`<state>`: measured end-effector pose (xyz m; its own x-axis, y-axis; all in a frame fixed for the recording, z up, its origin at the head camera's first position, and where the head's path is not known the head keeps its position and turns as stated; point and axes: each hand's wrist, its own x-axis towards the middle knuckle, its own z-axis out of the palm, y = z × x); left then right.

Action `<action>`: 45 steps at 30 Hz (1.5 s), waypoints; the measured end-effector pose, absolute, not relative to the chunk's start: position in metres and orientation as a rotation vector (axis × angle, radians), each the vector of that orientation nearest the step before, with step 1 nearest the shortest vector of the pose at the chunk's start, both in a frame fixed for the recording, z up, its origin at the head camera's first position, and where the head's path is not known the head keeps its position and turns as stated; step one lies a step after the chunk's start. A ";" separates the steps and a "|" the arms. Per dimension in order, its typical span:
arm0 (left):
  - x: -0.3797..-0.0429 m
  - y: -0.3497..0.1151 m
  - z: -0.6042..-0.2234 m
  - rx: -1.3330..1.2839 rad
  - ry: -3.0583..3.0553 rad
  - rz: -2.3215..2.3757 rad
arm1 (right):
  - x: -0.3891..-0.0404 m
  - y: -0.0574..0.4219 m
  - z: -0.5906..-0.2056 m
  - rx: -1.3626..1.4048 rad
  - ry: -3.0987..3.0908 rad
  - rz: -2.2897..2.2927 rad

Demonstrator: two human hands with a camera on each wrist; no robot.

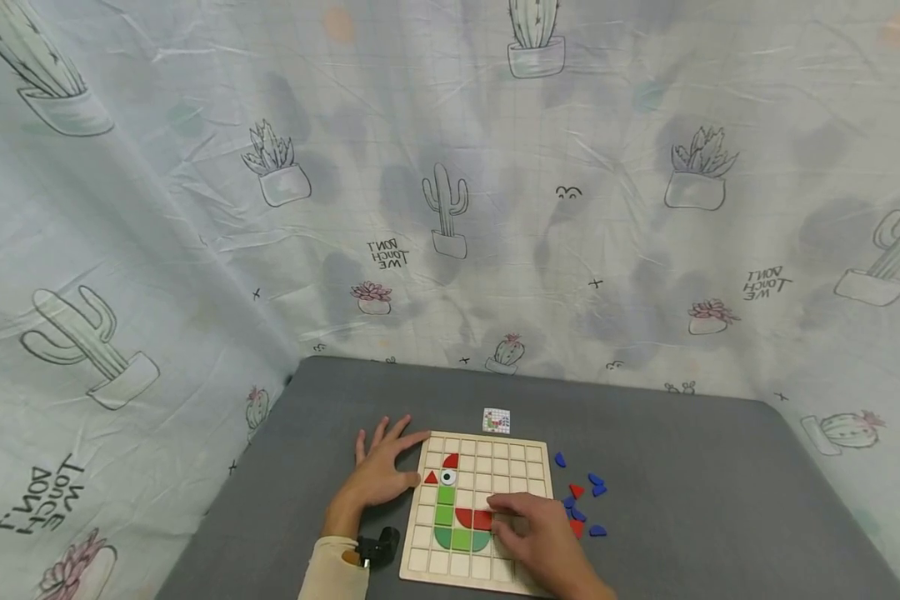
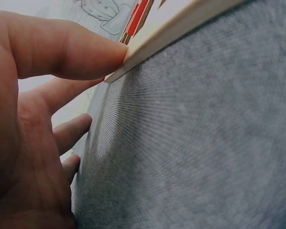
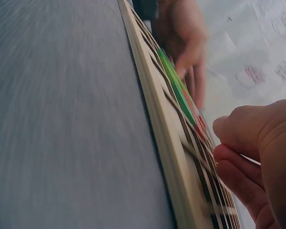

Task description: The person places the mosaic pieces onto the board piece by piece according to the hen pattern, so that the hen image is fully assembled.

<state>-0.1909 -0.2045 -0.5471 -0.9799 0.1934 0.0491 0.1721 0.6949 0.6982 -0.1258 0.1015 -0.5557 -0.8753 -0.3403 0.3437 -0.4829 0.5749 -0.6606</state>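
Note:
A pale wooden grid board (image 1: 501,467) lies on the grey table. My left hand (image 1: 378,477) spreads its fingers at the board's left side; thumb (image 2: 93,55) and index finger touch its edge near the far corner. Bent fingers of my right hand (image 1: 543,533) come down beside a red square (image 1: 482,520); whether they grip it is unclear. Left of that square sits a red quarter-round (image 1: 463,517). Green squares (image 1: 446,495), dark green quarter-rounds (image 1: 442,537), a round eye piece (image 1: 447,477), a red triangle (image 1: 431,477) and another red quarter-round (image 1: 452,460) occupy other cells.
Right of the board, loose blue pieces (image 1: 597,531) and red ones, among them a triangle (image 1: 577,491), lie scattered. A small picture card (image 1: 497,421) is behind the board. Patterned cloth (image 1: 480,317) hangs around the table. My left wrist carries a black device (image 1: 378,547).

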 end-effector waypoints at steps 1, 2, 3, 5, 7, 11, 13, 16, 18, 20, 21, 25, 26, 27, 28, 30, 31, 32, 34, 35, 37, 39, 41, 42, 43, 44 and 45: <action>-0.191 -0.204 -0.547 0.312 2.866 1.176 | -0.124 0.107 -0.556 0.664 -2.609 1.190; -0.191 -0.204 -0.548 0.316 2.866 1.175 | -0.122 0.112 -0.557 0.635 -2.590 1.201; -0.191 -0.204 -0.548 0.318 2.864 1.174 | -0.121 0.118 -0.557 0.602 -2.575 1.204; -0.191 -0.204 -0.549 0.322 2.868 1.170 | -0.117 0.132 -0.559 0.546 -2.547 1.202; -0.191 -0.204 -0.549 0.326 2.868 1.171 | -0.113 0.145 -0.560 0.490 -2.528 1.181; -0.191 -0.205 -0.549 0.329 2.867 1.175 | -0.105 0.168 -0.562 0.416 -2.510 1.103; -0.191 -0.206 -0.549 0.325 2.867 1.174 | -0.101 0.178 -0.563 0.410 -2.507 1.045; -0.191 -0.207 -0.549 0.320 2.868 1.171 | -0.094 0.187 -0.563 0.432 -2.517 0.947; -0.191 -0.207 -0.549 0.317 2.870 1.165 | -0.090 0.191 -0.562 0.430 -2.539 0.917; -0.191 -0.208 -0.549 0.316 2.871 1.164 | -0.086 0.193 -0.560 0.411 -2.574 0.922; -0.191 -0.208 -0.549 0.316 2.872 1.163 | -0.085 0.194 -0.559 0.392 -2.602 0.936; -0.191 -0.209 -0.549 0.317 2.875 1.166 | -0.080 0.199 -0.557 0.349 -2.668 0.941; -0.191 -0.209 -0.550 0.317 2.873 1.167 | -0.079 0.200 -0.558 0.353 -2.661 0.919; -0.191 -0.209 -0.550 0.315 2.870 1.169 | -0.078 0.202 -0.560 0.355 -2.645 0.904; -0.191 -0.209 -0.551 0.313 2.869 1.170 | -0.077 0.202 -0.561 0.352 -2.628 0.883; -0.190 -0.208 -0.551 0.313 2.864 1.173 | -0.074 0.204 -0.565 0.347 -2.582 0.857; -0.190 -0.208 -0.551 0.315 2.862 1.176 | -0.072 0.205 -0.566 0.333 -2.572 0.853; -0.190 -0.208 -0.551 0.317 2.862 1.178 | -0.070 0.205 -0.567 0.303 -2.562 0.850; -0.190 -0.209 -0.550 0.317 2.865 1.177 | -0.067 0.205 -0.567 0.251 -2.583 0.834; -0.191 -0.209 -0.549 0.318 2.867 1.177 | -0.066 0.206 -0.566 0.236 -2.594 0.825; -0.190 -0.209 -0.548 0.316 2.869 1.177 | -0.063 0.207 -0.564 0.201 -2.628 0.805; -0.190 -0.209 -0.548 0.310 2.869 1.174 | -0.061 0.210 -0.561 0.171 -2.683 0.797; -0.190 -0.209 -0.548 0.308 2.872 1.169 | -0.059 0.212 -0.559 0.131 -2.762 0.815; -0.190 -0.208 -0.547 0.306 2.871 1.168 | -0.057 0.213 -0.557 0.109 -2.800 0.828; -0.190 -0.208 -0.548 0.307 2.873 1.169 | -0.056 0.214 -0.557 0.087 -2.841 0.834; -0.190 -0.208 -0.548 0.302 2.872 1.167 | -0.055 0.214 -0.556 0.066 -2.873 0.839; -0.190 -0.208 -0.548 0.302 2.874 1.169 | -0.054 0.214 -0.557 0.054 -2.884 0.839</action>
<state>-0.1902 -0.2081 -0.5477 -0.9809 0.1876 0.0506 0.1696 0.7001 0.6936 -0.0542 0.2145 -0.5565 -0.9899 0.0038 0.1416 -0.0727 0.8440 -0.5314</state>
